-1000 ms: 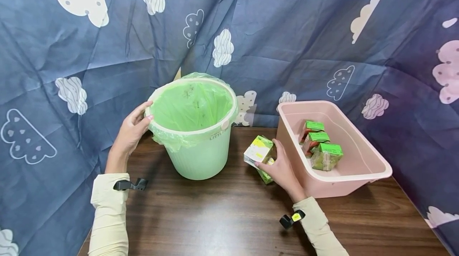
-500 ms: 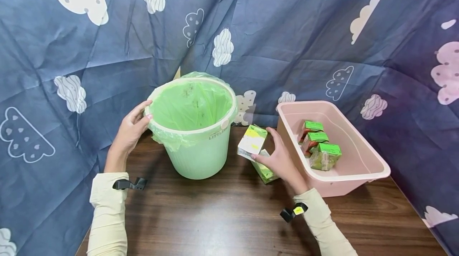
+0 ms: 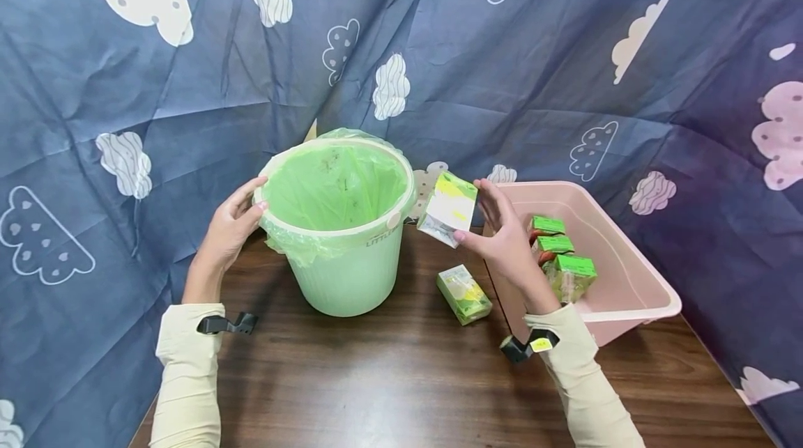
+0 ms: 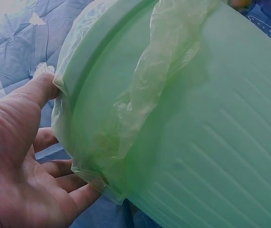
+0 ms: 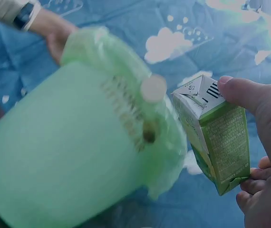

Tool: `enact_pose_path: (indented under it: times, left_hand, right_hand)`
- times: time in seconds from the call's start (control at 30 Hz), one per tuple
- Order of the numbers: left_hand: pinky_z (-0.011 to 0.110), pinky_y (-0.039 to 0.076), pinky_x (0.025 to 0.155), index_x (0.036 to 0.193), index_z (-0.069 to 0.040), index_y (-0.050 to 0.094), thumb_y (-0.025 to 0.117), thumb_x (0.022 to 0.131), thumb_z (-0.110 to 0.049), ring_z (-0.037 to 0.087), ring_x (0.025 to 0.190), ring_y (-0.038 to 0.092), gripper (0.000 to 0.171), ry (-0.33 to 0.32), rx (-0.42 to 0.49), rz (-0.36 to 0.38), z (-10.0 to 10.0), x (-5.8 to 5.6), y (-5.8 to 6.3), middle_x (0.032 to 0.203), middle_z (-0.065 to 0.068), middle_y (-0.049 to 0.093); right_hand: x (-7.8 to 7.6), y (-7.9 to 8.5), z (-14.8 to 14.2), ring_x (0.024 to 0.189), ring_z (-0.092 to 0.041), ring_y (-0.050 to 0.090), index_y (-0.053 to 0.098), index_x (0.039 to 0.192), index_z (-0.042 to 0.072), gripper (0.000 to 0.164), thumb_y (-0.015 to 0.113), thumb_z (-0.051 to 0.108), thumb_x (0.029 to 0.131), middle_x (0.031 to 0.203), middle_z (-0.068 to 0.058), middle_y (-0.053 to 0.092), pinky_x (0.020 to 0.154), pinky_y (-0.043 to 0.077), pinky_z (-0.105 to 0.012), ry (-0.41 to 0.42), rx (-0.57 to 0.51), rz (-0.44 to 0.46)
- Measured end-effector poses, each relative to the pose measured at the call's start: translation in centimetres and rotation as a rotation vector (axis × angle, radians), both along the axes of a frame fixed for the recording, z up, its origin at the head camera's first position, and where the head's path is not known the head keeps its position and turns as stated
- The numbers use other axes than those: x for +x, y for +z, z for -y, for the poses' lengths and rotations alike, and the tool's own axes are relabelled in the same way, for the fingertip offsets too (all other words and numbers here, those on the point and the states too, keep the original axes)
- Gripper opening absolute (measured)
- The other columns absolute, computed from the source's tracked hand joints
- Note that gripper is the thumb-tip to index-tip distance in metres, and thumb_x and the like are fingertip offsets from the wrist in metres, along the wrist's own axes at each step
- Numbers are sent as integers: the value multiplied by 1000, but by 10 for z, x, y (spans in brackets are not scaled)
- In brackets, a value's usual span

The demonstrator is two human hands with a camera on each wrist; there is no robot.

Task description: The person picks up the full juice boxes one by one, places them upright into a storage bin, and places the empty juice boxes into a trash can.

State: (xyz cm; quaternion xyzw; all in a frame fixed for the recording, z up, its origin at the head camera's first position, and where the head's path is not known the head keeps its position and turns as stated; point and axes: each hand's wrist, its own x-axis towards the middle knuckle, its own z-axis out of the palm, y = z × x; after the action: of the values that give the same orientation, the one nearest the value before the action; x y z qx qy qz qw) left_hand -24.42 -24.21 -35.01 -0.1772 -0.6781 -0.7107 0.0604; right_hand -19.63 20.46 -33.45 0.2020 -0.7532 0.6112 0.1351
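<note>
My left hand (image 3: 227, 232) holds the rim of a pale green trash bin (image 3: 348, 284) lined with a green plastic bag (image 3: 301, 249). In the left wrist view, the thumb (image 4: 43, 88) lies at the bagged rim, the fingers spread along its side. To the bin's right, my right hand (image 3: 511, 253) pinches a green, white and yellow juice box (image 3: 450, 207) between thumb and fingers, raised above the table and tilted. The right wrist view shows this drink carton (image 5: 223, 137) beside the bin's rim, thumb on one end. Below it, a similar juice box (image 3: 465, 295) lies on the table.
A pink plastic tub (image 3: 633, 263) stands on the right, holding several green-topped cartons (image 3: 572, 270) along its left side. The dark wooden table (image 3: 357, 378) runs back to a blue cloud-patterned cloth (image 3: 502, 93).
My right hand has lifted the juice box up from beside the other one, uncovering the box on the table. My left hand stays at the bin's rim.
</note>
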Motion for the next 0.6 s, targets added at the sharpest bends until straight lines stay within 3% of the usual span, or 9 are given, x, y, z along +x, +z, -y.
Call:
enact_pose_path:
  times: [0.17, 0.37, 0.6]
  left_hand:
    - [15, 47, 94, 154, 1, 36, 53, 105, -10, 13, 120, 52, 53, 4, 2, -15, 1, 0, -1, 155, 30, 30]
    - [15, 46, 94, 155, -1, 37, 53, 105, -10, 15, 123, 49, 53, 5, 2, -14, 2, 0, -2, 157, 30, 28]
    - [15, 47, 92, 153, 0, 39, 53, 104, -9, 13, 118, 52, 52, 3, 13, -25, 1, 0, -2, 153, 27, 33]
  right_hand:
    - [-5, 24, 19, 152, -22, 24, 22, 158, -2, 92, 74, -11, 82, 162, -14, 30, 122, 21, -31, 74, -59, -41]
    - [-19, 49, 48, 150, -20, 29, 26, 157, -2, 92, 79, -2, 81, 160, -16, 32, 121, 23, -29, 120, -69, -113]
    - [-36, 68, 81, 149, -18, 31, 26, 156, -2, 91, 79, 2, 82, 160, -15, 33, 119, 26, -25, 150, -94, -119]
